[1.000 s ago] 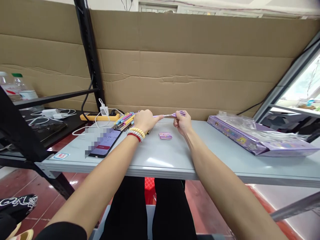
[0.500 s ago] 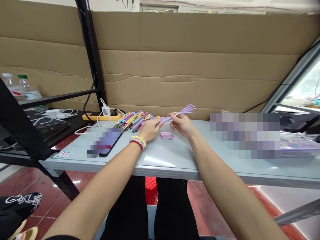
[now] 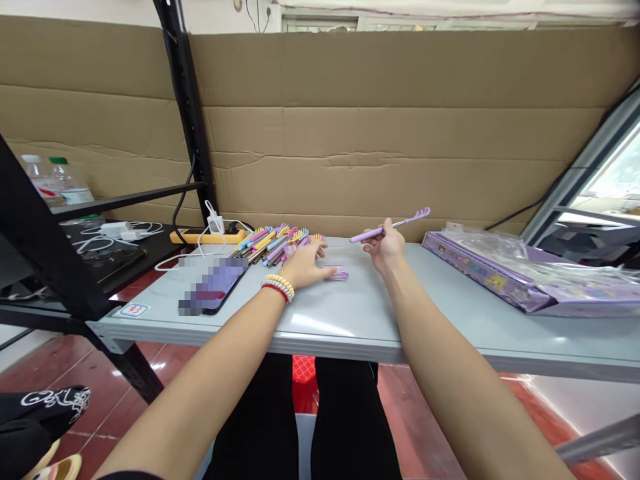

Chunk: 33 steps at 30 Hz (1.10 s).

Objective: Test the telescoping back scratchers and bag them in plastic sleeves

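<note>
In the head view, a purple stick with a clawed, hand-shaped end (image 3: 367, 235) is held raised above the table by my right hand (image 3: 388, 250), its claw pointing right. My left hand (image 3: 306, 264) is over the table with its fingers apart, thumb beside a small stack of pink and purple cards (image 3: 339, 273). Behind and left of that hand lies a pile of similar sticks (image 3: 270, 244) in pink, yellow, blue and purple, partly hidden by the hand.
A phone (image 3: 225, 283) lies left of my left forearm. Behind it are a yellow power strip (image 3: 195, 236) and a white charger (image 3: 215, 221) with cables. A purple printed box (image 3: 500, 280) holding clear plastic bags stands at the right. Cardboard (image 3: 400, 133) lines the back.
My left hand has let go of the purple stick and opened beside the cards. My right hand has moved slightly right with the stick, which has turned. The box's blurring is gone.
</note>
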Motion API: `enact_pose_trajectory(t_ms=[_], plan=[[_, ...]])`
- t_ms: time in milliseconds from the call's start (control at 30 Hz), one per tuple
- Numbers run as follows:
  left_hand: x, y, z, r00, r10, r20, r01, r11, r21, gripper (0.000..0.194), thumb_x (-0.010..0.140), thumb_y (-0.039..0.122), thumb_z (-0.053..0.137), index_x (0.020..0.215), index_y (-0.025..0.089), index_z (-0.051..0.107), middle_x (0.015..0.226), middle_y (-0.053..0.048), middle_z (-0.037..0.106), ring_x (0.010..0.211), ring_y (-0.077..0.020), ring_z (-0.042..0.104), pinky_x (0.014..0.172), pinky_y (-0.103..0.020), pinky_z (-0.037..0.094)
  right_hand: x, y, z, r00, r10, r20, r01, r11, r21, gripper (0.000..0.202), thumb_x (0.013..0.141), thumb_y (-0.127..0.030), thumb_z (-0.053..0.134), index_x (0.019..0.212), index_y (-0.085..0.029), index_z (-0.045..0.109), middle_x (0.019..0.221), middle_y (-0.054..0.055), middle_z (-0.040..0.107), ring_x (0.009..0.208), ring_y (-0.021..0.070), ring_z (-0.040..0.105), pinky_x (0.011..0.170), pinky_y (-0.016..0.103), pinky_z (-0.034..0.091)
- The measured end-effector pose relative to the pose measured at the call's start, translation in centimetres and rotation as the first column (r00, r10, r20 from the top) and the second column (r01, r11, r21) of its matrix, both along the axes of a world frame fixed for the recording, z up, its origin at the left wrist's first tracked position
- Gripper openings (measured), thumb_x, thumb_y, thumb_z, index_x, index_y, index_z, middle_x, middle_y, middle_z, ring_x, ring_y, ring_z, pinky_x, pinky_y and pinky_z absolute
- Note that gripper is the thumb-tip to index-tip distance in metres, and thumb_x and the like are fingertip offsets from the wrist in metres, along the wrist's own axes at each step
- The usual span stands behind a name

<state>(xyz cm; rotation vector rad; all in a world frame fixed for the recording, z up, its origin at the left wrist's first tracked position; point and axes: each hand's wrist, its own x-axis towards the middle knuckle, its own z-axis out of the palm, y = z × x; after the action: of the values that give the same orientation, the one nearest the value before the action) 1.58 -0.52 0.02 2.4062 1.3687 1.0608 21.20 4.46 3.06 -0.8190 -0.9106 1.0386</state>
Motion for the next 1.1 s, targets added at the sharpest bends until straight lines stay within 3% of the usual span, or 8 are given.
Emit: enact_pose_trajectory(t_ms=[133,233,300,400,500,667,900,1100], plan=[[0.5,-0.1,0.0,0.958,-0.035,-0.286,0.039,0.999,0.008,0.049,0.072,0.048,0.063,0.108,0.016,0.063,0.116,-0.012,0.064,0.111,-0.0279,0.055,0.097,-0.040,0.040,-0.2,0.1,-0.3,0.992,-0.038,0.119,0.041,0.999,-0.021,0.050,0.079,-0.073,0.042,0.074,-0.024,0.040,0.040,-0.007,0.041,0.031,0.0087,0.033,0.032,0.021,0.025],[0.9,-0.1,0.0,0.927,-0.022,-0.374,0.033,0.999,0.023,0.045,0.073,0.046,0.061,0.109,0.019,0.065,0.115,-0.011,0.065,0.115,-0.0309,0.053,0.101,-0.044,0.036,-0.7,-0.1,-0.7,0.951,-0.006,0.310,0.021,0.999,-0.046,0.048,0.082,-0.070,0.041,0.071,-0.023,0.044,0.037,-0.008,0.035,0.031,0.0085,0.027,0.034,0.022,0.022],[1.1,-0.1,0.0,0.917,-0.016,-0.399,0.019,1.000,0.004,0.048,0.074,0.044,0.059,0.114,0.018,0.064,0.113,-0.012,0.066,0.114,-0.0318,0.053,0.100,-0.045,0.036,-0.9,-0.3,-1.1,0.874,-0.037,0.485,0.055,0.998,-0.024,0.046,0.084,-0.065,0.044,0.067,-0.022,0.046,0.039,-0.006,0.037,0.035,0.0089,0.030,0.037,0.023,0.024],[1.2,0.0,0.1,0.912,-0.012,-0.410,-0.005,0.999,-0.041,0.055,0.074,0.037,0.056,0.124,0.015,0.058,0.114,-0.013,0.065,0.113,-0.0308,0.054,0.100,-0.042,0.037,-1.1,-0.6,-1.4,0.685,-0.103,0.721,0.134,0.991,0.014,0.047,0.086,-0.056,0.048,0.056,-0.021,0.042,0.043,-0.002,0.041,0.040,0.0099,0.035,0.042,0.024,0.026],[1.1,0.1,0.1,0.916,-0.011,-0.402,-0.013,0.998,-0.056,0.055,0.073,0.033,0.054,0.124,0.013,0.056,0.115,-0.013,0.065,0.113,-0.0297,0.053,0.100,-0.041,0.037,-0.9,-0.9,-1.4,0.540,0.001,0.842,0.163,0.981,-0.106,0.046,0.085,-0.049,0.053,0.050,-0.021,0.042,0.041,0.002,0.046,0.040,0.0128,0.042,0.044,0.027,0.029],[1.0,0.3,0.0,0.928,-0.041,-0.370,0.016,0.997,-0.071,0.041,0.072,0.031,0.054,0.108,0.015,0.065,0.106,-0.011,0.068,0.101,-0.0267,0.059,0.091,-0.038,0.044,-0.8,-1.4,-0.8,0.430,0.283,0.857,0.085,0.933,-0.350,0.029,0.072,-0.032,0.071,0.055,-0.018,0.052,0.050,0.010,0.062,0.036,0.0157,0.050,0.037,0.027,0.034],[0.9,0.9,-0.1,0.935,-0.080,-0.345,0.043,0.993,-0.113,0.038,0.074,0.028,0.054,0.107,0.016,0.068,0.107,-0.008,0.070,0.100,-0.0239,0.061,0.089,-0.033,0.044,-1.4,-2.0,-0.5,0.342,0.369,0.864,0.017,0.917,-0.398,0.027,0.063,-0.011,0.074,0.054,-0.017,0.049,0.046,0.005,0.060,0.033,0.0090,0.044,0.032,0.021,0.034],[0.7,1.2,-0.1,0.949,-0.125,-0.290,0.064,0.976,-0.210,0.038,0.075,0.031,0.057,0.108,0.016,0.068,0.104,-0.006,0.071,0.095,-0.0214,0.062,0.084,-0.028,0.046,-1.6,-1.6,-0.9,0.254,0.423,0.870,0.019,0.897,-0.442,0.029,0.067,-0.012,0.073,0.056,-0.016,0.047,0.041,-0.001,0.053,0.034,0.0075,0.044,0.037,0.020,0.038]])
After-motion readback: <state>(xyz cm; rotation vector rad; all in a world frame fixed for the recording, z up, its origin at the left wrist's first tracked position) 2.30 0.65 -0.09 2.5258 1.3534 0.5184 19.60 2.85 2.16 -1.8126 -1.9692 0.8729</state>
